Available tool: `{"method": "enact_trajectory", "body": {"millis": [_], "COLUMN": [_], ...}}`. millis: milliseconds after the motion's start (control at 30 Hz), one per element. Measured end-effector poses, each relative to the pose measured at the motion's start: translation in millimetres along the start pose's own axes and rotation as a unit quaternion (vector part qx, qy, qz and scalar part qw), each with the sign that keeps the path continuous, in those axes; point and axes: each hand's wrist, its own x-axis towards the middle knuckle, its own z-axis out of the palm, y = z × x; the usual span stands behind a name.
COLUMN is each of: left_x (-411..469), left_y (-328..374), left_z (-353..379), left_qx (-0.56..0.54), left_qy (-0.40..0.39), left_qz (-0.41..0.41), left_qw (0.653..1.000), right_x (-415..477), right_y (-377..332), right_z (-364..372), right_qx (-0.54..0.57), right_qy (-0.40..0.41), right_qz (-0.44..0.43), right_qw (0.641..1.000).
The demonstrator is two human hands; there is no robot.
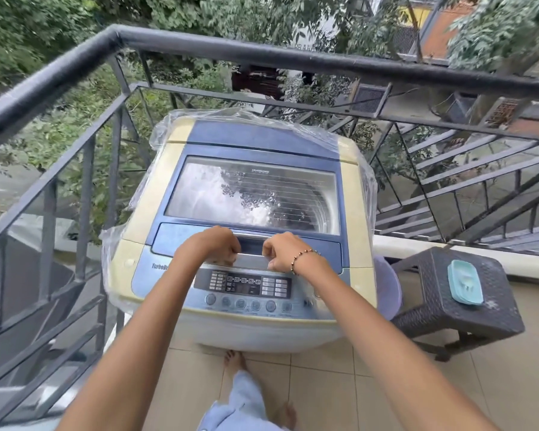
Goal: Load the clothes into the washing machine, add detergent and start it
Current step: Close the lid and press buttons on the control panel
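Observation:
A cream and blue top-loading washing machine (pixel 156 194) stands on a balcony, wrapped in loose clear plastic. Its glass lid (pixel 252 194) lies flat and closed. My left hand (pixel 213 245) and my right hand (pixel 285 251) both curl their fingers around the silver lid handle (pixel 251 244) at the lid's front edge, a small gap between them. Just below my hands is the control panel (pixel 246 286) with a display and a row of round buttons. No clothes or detergent show in view.
A dark woven plastic stool (pixel 458 306) stands right of the machine with a teal lidded box (pixel 465 282) on it. A lilac tub (pixel 388 287) sits between stool and machine. A black metal railing (pixel 75 188) encloses the balcony. Bare feet stand on beige tiles.

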Motion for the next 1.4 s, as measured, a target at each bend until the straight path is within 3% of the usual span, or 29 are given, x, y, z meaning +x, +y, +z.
{"method": "enact_trajectory", "body": {"millis": [300,500,733,1133,1400], "left_x": [1,-6,-17,-24,-25], "left_y": [-5,-12,-8,-9,-8], "left_z": [-9,2,24,28,39], "left_qx": [-0.063,-0.125,-0.135,-0.174,-0.188], "left_qy": [-0.066,-0.008,0.114,0.13,0.168], "left_qz": [-0.009,0.006,0.023,0.037,0.062], "left_qw": [0.996,0.992,0.984,0.975,0.966], "right_x": [13,7,-8,-32,-30], "right_y": [-14,-17,-17,-17,-21], "right_z": [-8,-7,3,28,22], "right_qx": [0.054,0.027,0.022,0.018,0.005], "right_qy": [-0.007,0.001,0.091,0.192,0.176], "right_qz": [0.051,0.047,0.053,0.074,0.107], "right_qw": [0.997,0.999,0.994,0.978,0.978]}}
